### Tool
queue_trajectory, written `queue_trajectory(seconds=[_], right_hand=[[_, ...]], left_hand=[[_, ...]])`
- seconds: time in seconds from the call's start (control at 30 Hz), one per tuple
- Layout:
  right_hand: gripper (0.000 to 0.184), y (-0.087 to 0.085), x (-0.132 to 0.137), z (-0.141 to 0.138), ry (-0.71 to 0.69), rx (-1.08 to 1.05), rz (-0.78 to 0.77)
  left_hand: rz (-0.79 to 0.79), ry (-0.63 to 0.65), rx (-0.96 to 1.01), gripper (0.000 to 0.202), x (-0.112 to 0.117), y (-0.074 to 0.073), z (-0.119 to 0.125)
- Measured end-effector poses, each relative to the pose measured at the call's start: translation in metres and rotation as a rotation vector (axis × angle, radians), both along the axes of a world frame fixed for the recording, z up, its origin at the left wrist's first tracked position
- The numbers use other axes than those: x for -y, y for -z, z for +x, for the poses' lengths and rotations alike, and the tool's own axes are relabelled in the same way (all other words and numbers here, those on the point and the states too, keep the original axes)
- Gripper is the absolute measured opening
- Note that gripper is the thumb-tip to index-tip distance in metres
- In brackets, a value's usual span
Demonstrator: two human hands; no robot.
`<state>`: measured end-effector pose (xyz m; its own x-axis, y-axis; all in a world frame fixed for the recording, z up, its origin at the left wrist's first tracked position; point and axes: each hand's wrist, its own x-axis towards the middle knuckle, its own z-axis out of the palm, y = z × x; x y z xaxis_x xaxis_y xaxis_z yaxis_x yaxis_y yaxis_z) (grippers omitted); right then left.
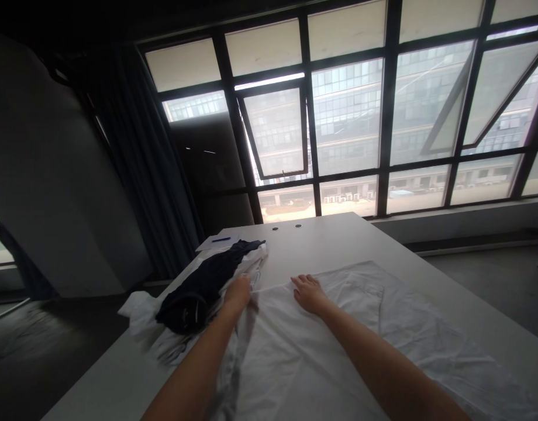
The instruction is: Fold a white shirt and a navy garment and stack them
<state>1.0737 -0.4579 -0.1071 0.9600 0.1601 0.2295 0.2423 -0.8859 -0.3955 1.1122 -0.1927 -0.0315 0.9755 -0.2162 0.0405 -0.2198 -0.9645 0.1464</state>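
A white garment (361,333) lies spread flat over the white table (330,237). My right hand (309,292) rests on it palm down near its far edge, fingers stretched out. My left hand (238,292) is at the garment's far left corner with its fingers curled on the white cloth, pinching it. Just left of that hand lies a dark navy garment (203,283) on top of other crumpled white cloth (140,310) at the table's left edge.
A sheet of paper with a blue pen (220,239) lies at the far left of the table. Two round holes (286,227) sit near the table's far edge. Big windows (348,117) fill the wall behind; a dark curtain (141,158) hangs left.
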Motion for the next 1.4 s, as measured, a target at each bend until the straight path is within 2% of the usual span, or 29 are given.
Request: queue_trajectory(seconds=[0.07, 0.13, 0.2, 0.3, 0.37, 0.57, 0.7, 0.8, 0.93, 1.1, 1.2, 1.27, 1.4], right_hand=[[0.053, -0.001, -0.002, -0.001, 0.001, 0.001, -0.037], [0.051, -0.002, -0.003, -0.002, 0.004, 0.0, -0.071], [0.049, -0.001, -0.003, -0.003, 0.008, -0.001, -0.1], [0.053, 0.0, -0.001, -0.003, 0.028, -0.006, -0.132], [0.058, 0.0, 0.0, -0.003, 0.047, -0.016, -0.143], [0.061, 0.0, -0.015, -0.008, 0.084, -0.013, -0.143], [0.057, 0.005, -0.029, -0.018, -0.051, -0.003, -0.145], [0.059, 0.009, -0.027, -0.019, -0.097, -0.028, -0.143], [0.069, 0.007, -0.015, -0.012, -0.073, -0.059, -0.14], [0.066, 0.001, -0.017, -0.015, 0.005, -0.061, -0.138], [0.062, 0.002, -0.022, -0.035, 0.057, -0.053, -0.137], [0.064, 0.005, -0.02, -0.057, 0.041, -0.079, -0.136], [0.078, 0.012, 0.012, -0.114, -0.084, -0.106, -0.132]], left_hand=[[0.02, 0.09, 0.017, 0.03, 0.022, 0.006, -0.007], [0.036, 0.205, -0.005, 0.037, 0.047, 0.021, -0.02], [0.045, 0.275, -0.024, 0.059, 0.069, 0.04, -0.035], [0.056, 0.269, -0.049, 0.073, 0.086, 0.064, -0.052], [0.067, 0.229, -0.05, 0.074, 0.087, 0.072, -0.056], [0.089, 0.153, -0.02, 0.08, 0.082, 0.073, -0.055], [0.083, 0.18, -0.021, 0.077, 0.081, 0.074, -0.054], [0.073, 0.178, 0.008, 0.073, 0.081, 0.077, -0.057], [0.076, 0.082, 0.109, 0.073, 0.083, 0.08, -0.065], [0.094, -0.006, 0.088, 0.078, 0.084, 0.081, -0.067], [0.098, -0.002, 0.051, 0.082, 0.084, 0.08, -0.063], [0.106, 0.001, 0.05, 0.081, 0.084, 0.08, -0.061], [0.12, 0.003, 0.055, 0.08, 0.084, 0.08, -0.061]])
